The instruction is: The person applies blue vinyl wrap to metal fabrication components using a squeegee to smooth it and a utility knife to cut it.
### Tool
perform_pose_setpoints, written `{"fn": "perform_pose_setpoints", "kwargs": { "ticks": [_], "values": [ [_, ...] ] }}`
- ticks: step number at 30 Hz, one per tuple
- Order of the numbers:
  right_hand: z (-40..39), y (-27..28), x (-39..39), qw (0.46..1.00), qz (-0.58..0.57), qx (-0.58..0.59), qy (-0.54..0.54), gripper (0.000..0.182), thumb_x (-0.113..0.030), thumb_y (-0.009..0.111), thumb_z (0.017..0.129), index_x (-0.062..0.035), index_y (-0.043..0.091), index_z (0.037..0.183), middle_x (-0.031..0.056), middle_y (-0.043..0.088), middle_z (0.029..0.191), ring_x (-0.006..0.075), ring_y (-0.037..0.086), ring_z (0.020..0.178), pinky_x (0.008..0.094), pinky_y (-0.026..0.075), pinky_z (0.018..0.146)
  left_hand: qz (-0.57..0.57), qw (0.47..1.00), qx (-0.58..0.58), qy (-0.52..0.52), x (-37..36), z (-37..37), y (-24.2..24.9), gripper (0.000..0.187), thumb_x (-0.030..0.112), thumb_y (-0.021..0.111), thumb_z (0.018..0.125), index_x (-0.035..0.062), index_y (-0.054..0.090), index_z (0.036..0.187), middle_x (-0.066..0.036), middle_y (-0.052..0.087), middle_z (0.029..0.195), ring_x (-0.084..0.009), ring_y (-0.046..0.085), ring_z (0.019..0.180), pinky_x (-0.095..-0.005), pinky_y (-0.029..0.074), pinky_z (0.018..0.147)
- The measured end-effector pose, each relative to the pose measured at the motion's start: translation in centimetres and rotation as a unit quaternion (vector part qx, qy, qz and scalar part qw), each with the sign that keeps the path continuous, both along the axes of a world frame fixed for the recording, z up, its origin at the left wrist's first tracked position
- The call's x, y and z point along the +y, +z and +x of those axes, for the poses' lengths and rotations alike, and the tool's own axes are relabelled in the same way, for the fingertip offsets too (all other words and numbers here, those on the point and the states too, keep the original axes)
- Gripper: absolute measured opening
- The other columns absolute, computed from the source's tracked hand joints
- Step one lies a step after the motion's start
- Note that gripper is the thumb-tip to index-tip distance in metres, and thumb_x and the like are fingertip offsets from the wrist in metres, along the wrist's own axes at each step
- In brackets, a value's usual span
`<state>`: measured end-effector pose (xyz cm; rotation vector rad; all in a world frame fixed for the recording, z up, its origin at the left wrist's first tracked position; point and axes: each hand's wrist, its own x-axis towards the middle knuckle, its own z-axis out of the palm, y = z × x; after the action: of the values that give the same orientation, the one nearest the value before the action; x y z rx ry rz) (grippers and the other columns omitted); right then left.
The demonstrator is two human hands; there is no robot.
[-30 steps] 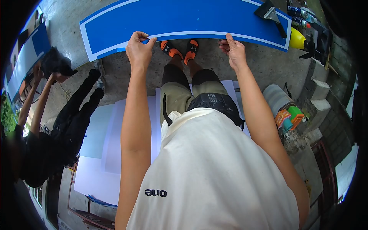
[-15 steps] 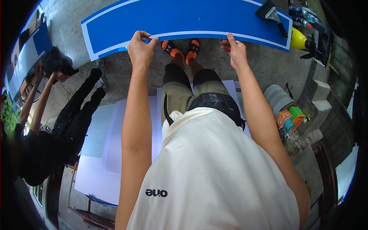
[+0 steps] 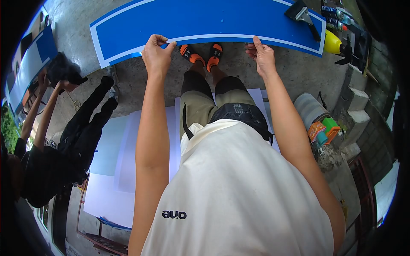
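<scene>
A long blue panel (image 3: 205, 19) with a white stripe round its border spans the top of the head view. My left hand (image 3: 157, 55) is at its near edge, left of centre, thumb and fingers pinched on the border. Farther right, my right hand (image 3: 262, 55) holds the same edge, thumb on top and fingers curled beneath. A black squeegee (image 3: 304, 18) lies on the panel's right end, its handle pointing toward the near right corner.
On the left a co-worker in black (image 3: 47, 166) reaches toward another blue and white panel (image 3: 32, 68). Pale sheets (image 3: 106, 192) lie behind me. Spray cans (image 3: 333, 13), a yellow bottle (image 3: 332, 42) and concrete steps (image 3: 356, 98) are at the right.
</scene>
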<state>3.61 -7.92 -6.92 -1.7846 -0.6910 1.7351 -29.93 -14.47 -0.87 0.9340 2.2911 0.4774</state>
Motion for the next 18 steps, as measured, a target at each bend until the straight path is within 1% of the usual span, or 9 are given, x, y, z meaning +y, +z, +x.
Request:
{"fn": "perform_pose_setpoints", "kwargs": {
  "ticks": [9, 11, 15, 17, 18],
  "values": [
    [-1.0, 0.2, -0.3, 1.0, -0.004, -0.008, -0.019, 0.045, -0.045, 0.077, 0.094, -0.0011, 0.071, 0.087, 0.0119, 0.077, 0.088, 0.0163, 0.07, 0.07, 0.0282, 0.053, 0.067, -0.004, 1.0, -0.012, 0.007, 0.3, 0.1, 0.4, 0.029, 0.019, 0.09, 0.077, 0.0051, 0.07, 0.093, -0.008, 0.074, 0.085, -0.0227, 0.072, 0.08, -0.0381, 0.056, 0.076],
    [-1.3, 0.2, -0.5, 1.0, -0.005, -0.011, 0.0, 0.046, -0.049, 0.076, 0.094, -0.0037, 0.071, 0.09, 0.0106, 0.076, 0.09, 0.0152, 0.069, 0.075, 0.0283, 0.054, 0.071, -0.006, 1.0, -0.016, 0.006, 0.3, 0.2, 0.5, 0.028, 0.019, 0.09, 0.078, 0.0049, 0.07, 0.093, -0.008, 0.074, 0.084, -0.0223, 0.071, 0.079, -0.0377, 0.056, 0.075],
    [-3.3, 0.2, -1.2, 1.0, 0.01, -0.008, 0.01, 0.046, -0.048, 0.076, 0.094, -0.0032, 0.071, 0.086, 0.0112, 0.077, 0.088, 0.0148, 0.069, 0.07, 0.027, 0.053, 0.067, -0.004, 1.0, -0.016, 0.003, 0.2, 0.1, 0.2, 0.028, 0.018, 0.089, 0.078, 0.0047, 0.07, 0.092, -0.008, 0.074, 0.083, -0.0222, 0.071, 0.078, -0.0374, 0.056, 0.074],
    [-4.7, 0.2, -1.8, 1.0, 0.011, -0.004, 0.018, 0.046, -0.048, 0.075, 0.095, -0.0032, 0.072, 0.086, 0.011, 0.077, 0.087, 0.0148, 0.069, 0.069, 0.027, 0.054, 0.067, 0.001, 1.0, -0.003, -0.007, 0.2, 0.0, 0.0, 0.03, 0.022, 0.091, 0.077, 0.0062, 0.07, 0.092, -0.004, 0.073, 0.081, -0.015, 0.068, 0.073, -0.032, 0.053, 0.068],
    [-5.4, 0.3, -2.0, 1.0, 0.012, -0.001, 0.026, 0.046, -0.048, 0.075, 0.095, -0.0032, 0.072, 0.085, 0.0107, 0.077, 0.087, 0.0148, 0.069, 0.069, 0.027, 0.054, 0.067, 0.001, 1.0, -0.002, -0.007, 0.2, 0.0, 0.0, 0.03, 0.022, 0.091, 0.077, 0.0062, 0.07, 0.092, -0.004, 0.073, 0.081, -0.015, 0.068, 0.073, -0.032, 0.053, 0.068]
  ]
}}
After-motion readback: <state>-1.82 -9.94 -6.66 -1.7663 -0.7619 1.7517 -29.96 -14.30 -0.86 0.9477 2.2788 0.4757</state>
